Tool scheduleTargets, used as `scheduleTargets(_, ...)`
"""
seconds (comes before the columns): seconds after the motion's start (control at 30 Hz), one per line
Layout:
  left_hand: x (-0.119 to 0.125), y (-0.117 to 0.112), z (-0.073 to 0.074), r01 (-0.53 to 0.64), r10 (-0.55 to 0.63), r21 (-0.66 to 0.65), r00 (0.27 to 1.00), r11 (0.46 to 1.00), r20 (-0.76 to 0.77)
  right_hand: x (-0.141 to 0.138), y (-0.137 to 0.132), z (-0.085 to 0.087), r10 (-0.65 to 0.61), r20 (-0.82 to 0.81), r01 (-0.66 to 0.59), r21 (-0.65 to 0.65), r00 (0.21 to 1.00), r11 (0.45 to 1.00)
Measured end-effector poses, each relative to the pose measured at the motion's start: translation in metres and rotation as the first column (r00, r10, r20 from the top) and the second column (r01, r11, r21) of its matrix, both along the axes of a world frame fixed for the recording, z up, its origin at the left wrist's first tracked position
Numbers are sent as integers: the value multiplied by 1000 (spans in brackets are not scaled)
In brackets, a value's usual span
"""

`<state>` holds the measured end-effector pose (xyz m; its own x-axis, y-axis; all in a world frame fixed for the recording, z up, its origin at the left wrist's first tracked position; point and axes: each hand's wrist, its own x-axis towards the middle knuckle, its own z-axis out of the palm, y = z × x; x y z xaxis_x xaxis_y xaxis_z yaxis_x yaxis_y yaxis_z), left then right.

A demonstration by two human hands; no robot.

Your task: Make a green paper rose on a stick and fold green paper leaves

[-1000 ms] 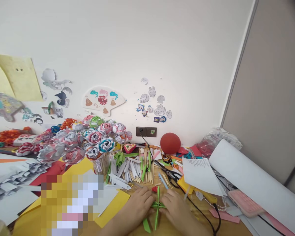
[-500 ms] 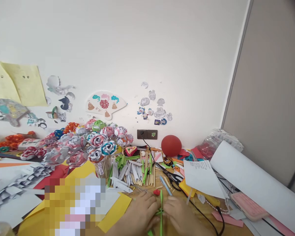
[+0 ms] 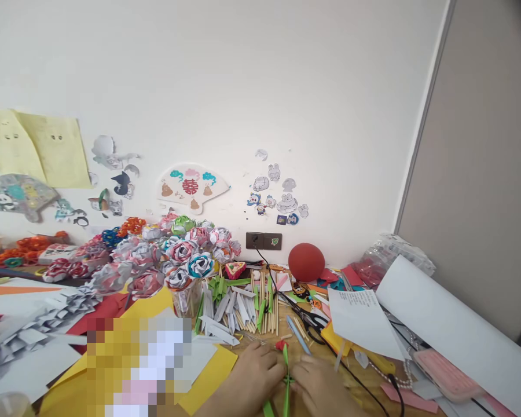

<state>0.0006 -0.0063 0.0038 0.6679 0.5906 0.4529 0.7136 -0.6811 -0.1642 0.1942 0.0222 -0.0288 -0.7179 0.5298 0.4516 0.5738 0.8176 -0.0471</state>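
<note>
At the bottom middle of the head view my left hand (image 3: 247,379) and my right hand (image 3: 325,388) rest on the wooden desk (image 3: 373,399). Both press with closed fingers on a folded green paper stem (image 3: 286,376) that lies between them. The stem has a small red bud (image 3: 280,346) at its far tip and green leaf strips near the bottom edge. My wrists run out of the frame.
A bunch of paper roses (image 3: 173,255) stands behind. Wooden sticks and folded paper leaves (image 3: 243,304), black scissors (image 3: 308,315), a red ball (image 3: 306,262), a written white sheet (image 3: 360,315), a pink phone (image 3: 443,373), a black cable and yellow paper surround the hands.
The camera has tilted and shifted, so the hands sit lower in the frame. Both hands have drawn closer together on the green stem, which now points straighter away from me.
</note>
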Motion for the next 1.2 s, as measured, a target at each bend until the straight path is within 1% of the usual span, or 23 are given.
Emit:
scheduleTargets(0.1,-6,0,3,-10,10,-31,1000,999,21,4,2,-6,7,10,-7,8,1000,1000)
scheduleTargets(0.17,-8,-1,4,-6,7,-51,1000,999,21,6,3,-4,1,41,1,-42,999,999)
scheduleTargets(0.27,-8,0,3,-16,18,-72,1000,997,25,9,1,9,0,60,10,-158,998,987)
scheduleTargets(0.33,-9,1,3,-23,26,-83,999,996,33,11,-1,19,19,47,-8,-226,999,974)
scheduleTargets(0.43,-11,2,4,-18,22,-96,999,995,47,13,-2,29,27,51,-13,-270,998,963)
scheduleTargets(0.57,-13,3,4,-4,10,-102,998,995,56,12,0,26,-5,90,25,-220,996,975)
scheduleTargets(0.63,-11,3,3,5,0,-104,999,995,55,12,1,24,24,68,-9,-207,997,978)
scheduleTargets(0.73,-8,3,1,9,-5,-105,999,994,40,14,1,26,83,43,-70,-236,996,969)
scheduleTargets(0.8,-7,3,1,6,-4,-104,1000,995,22,15,-2,28,68,49,-53,-261,996,964)
scheduleTargets(0.87,-6,1,2,-2,3,-98,1000,995,8,14,-5,29,24,57,-8,-266,998,964)
scheduleTargets(0.93,-7,-2,5,-18,19,-85,1000,996,7,11,-9,28,-4,54,17,-247,999,969)
scheduleTargets(1.1,-4,-9,11,-23,23,-48,1000,999,-10,1,-11,24,-22,39,29,-178,999,984)
scheduleTargets(1.2,-1,-10,12,-7,6,-31,1000,999,-21,-1,-10,22,-3,48,8,-113,999,994)
